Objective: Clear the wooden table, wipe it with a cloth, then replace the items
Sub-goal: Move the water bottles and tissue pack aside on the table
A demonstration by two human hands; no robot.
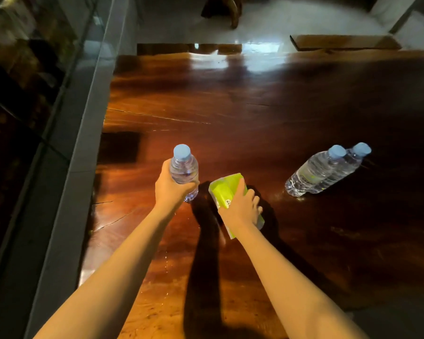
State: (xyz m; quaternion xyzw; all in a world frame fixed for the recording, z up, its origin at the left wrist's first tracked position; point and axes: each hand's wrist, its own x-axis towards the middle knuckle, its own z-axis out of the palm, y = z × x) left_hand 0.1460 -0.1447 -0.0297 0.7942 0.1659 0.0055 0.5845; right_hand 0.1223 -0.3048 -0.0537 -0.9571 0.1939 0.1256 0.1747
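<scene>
Far left: glass panel (34, 77) with grey frame runs along the worktop (255, 113) edge. Worktop is dark glossy wood, reflecting light at the far end. Left hand (170, 185) wraps around an upright water bottle (183, 167), blue cap up, base at or just above the surface; cannot tell which. Just beside it, right hand (240, 207) clasps a yellow-green packet (224, 189), held tilted above the worktop. Further right, well apart: two more bottles (323, 171) stand touching each other on the wood.
</scene>
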